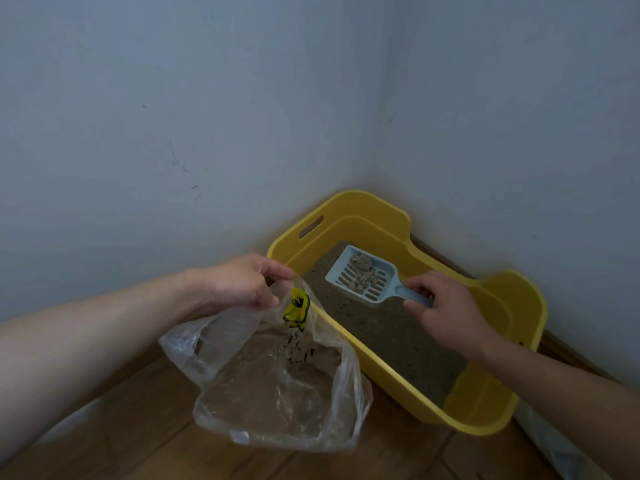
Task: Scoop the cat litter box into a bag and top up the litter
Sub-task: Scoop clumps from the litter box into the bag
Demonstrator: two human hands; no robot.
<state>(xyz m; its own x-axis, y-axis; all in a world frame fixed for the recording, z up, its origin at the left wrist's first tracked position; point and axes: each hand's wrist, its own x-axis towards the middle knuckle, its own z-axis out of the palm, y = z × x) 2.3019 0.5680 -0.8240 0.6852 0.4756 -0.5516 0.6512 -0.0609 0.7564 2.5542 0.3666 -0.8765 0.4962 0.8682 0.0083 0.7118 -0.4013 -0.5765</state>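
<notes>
A yellow litter box [491, 415] sits in the room's corner, its floor covered with grey-brown litter [388, 334]. My right hand [446, 313] grips the handle of a light blue slotted scoop [349, 273], held level above the litter with a few pale clumps [363, 268] resting in it. My left hand [242, 282] pinches the top edge of a clear plastic bag [273, 386] with a yellow and black print. The bag hangs open just left of the box's near wall, its bottom resting on the floor.
Two pale grey walls [173, 116] meet behind the box. A wooden floor [138, 438] lies below, with a brown skirting board [568, 351] along the right wall. Something pale and crinkled [561, 448] lies at the lower right beside the box.
</notes>
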